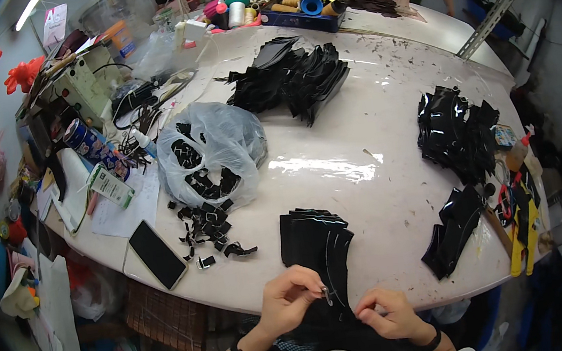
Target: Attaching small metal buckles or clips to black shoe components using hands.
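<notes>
Between both hands, black strip (332,278); left grip (289,299) pinching buckle (326,295), right grip (386,313) pinching strip.

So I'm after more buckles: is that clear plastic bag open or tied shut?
Open: the clear plastic bag gapes at its lower edge, black buckle pieces spilling onto the table.

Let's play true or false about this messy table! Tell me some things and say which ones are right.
1. Both hands work on a black strip at the table's near edge. True: the left hand pinches a small metal buckle on the black strip, the right hand holds it lower.
2. The clear plastic bag is empty. False: it holds small black pieces.
3. A phone lies left of the hands. True.
4. The shiny black piles are stacked on the floor. False: they lie on the white table.
</notes>
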Motion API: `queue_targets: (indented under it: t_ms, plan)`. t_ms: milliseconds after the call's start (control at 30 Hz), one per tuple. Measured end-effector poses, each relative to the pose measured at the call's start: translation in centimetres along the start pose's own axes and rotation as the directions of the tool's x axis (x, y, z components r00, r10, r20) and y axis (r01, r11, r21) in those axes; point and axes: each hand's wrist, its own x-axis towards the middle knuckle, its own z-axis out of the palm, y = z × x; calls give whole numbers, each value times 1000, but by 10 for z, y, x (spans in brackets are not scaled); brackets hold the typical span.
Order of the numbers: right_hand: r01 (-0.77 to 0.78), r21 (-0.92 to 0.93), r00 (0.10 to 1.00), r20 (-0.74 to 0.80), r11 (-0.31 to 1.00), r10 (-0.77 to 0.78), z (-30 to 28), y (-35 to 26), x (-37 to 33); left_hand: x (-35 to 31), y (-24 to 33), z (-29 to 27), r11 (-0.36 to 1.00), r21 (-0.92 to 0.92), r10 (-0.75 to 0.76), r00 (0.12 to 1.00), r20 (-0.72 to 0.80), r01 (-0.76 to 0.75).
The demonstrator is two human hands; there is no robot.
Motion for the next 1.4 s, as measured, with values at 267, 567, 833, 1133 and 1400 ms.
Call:
queue_targets:
  t_ms: [267,567,833,1133,1400]
  plan:
    - [20,48,993,-115,999,-14,4,-4,11,-12,-23,30,977,61,-209,977,50,206]
    - [42,4,991,-123,999,-42,3,-1,0,-14,-22,21,925,-31,-366,911,191,378]
    - [-62,196,989,-119,979,86,2,4,-6,-11,-15,23,954,108,-297,923,246,278]
    - [-75,-94,995,58,993,81,-9,-7,1,-3,-13,22,910,302,-374,876,304,284]
    - [-73,8,993,-96,997,74,-18,-1,-9,49,-2,11,625,758,122,983,140,-186]
